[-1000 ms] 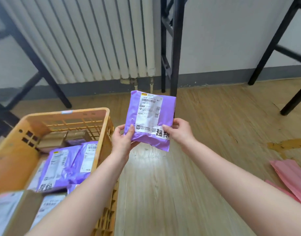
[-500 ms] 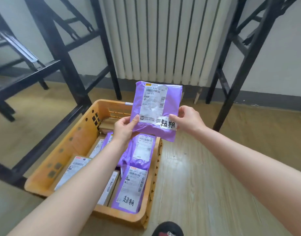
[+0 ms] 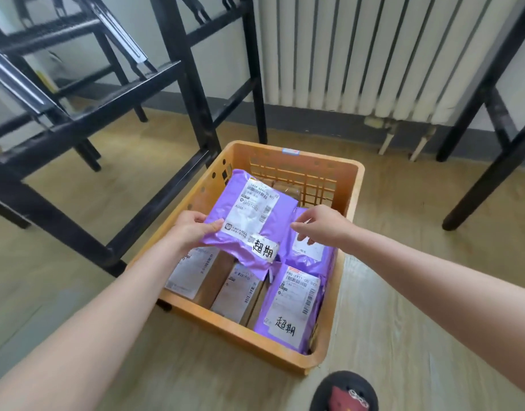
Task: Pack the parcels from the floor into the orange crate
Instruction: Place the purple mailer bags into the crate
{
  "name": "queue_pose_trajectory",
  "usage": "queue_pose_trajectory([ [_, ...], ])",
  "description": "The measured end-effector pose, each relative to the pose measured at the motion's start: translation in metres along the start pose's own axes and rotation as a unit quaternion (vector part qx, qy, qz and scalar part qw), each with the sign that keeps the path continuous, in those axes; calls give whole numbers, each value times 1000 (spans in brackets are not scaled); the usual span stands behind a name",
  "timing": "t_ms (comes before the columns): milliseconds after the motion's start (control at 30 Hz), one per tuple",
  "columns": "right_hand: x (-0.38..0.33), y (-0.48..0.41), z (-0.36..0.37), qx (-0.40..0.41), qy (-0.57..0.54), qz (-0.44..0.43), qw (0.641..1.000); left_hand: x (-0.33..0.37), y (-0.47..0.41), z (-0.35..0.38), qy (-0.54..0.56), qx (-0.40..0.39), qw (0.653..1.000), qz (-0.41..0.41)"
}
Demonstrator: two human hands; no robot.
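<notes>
A person stands over an orange crate (image 3: 255,147) on a wooden floor (image 3: 403,321), both bare arms reaching down into it. Half a second ago both hands held a purple parcel (image 3: 249,221) upright above the crate. Now it has come down and tipped nearly flat, label up, over the parcels already packed inside. The left hand (image 3: 193,229) pinches the parcel's left edge, thumb on top and fingers (image 3: 193,216) curled beneath. The right hand (image 3: 317,226) has let go and hovers just beside the parcel's right edge, its fingers loosely spread and holding nothing. Below lie brown boxes (image 3: 225,280), a second purple parcel (image 3: 290,304) with a handwritten label at the near right, and a third (image 3: 310,256) under the right hand. Whether the held parcel already rests on them or is just above them cannot be told. Behind the crate are a white radiator (image 3: 374,54) and black metal frames (image 3: 193,84); the toe of a dark shoe (image 3: 344,393) shows at the bottom edge. With one hand free, the placement looks almost done: the left hand seems only to need to release, and the crate still has room at the back.
</notes>
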State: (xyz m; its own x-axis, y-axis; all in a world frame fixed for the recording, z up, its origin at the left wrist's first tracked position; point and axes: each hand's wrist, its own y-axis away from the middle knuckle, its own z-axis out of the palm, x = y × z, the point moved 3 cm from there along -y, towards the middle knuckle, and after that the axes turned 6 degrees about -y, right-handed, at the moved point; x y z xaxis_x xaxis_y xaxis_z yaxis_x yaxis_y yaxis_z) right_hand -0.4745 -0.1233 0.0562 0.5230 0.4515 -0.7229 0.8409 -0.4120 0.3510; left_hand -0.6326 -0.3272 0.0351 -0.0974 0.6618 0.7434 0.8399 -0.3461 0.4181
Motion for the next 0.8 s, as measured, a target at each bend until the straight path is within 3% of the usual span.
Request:
queue_pose_trajectory([
  [167, 5, 0, 15, -23, 12, -1, 1000, -22, -7, 0, -172, 45, 983, -39],
  [367, 15, 0, 17, -28, 7, 9, 1000, -49, -10, 5, -228, 47, 969, -75],
  [533, 19, 1, 14, -20, -9, 17, 1000, -62, -3, 4, -209, 22, 974, -84],
  [800, 31, -2, 3, 63, -63, 12, 996, -43, -13, 22, -39, 66, 996, -37],
])
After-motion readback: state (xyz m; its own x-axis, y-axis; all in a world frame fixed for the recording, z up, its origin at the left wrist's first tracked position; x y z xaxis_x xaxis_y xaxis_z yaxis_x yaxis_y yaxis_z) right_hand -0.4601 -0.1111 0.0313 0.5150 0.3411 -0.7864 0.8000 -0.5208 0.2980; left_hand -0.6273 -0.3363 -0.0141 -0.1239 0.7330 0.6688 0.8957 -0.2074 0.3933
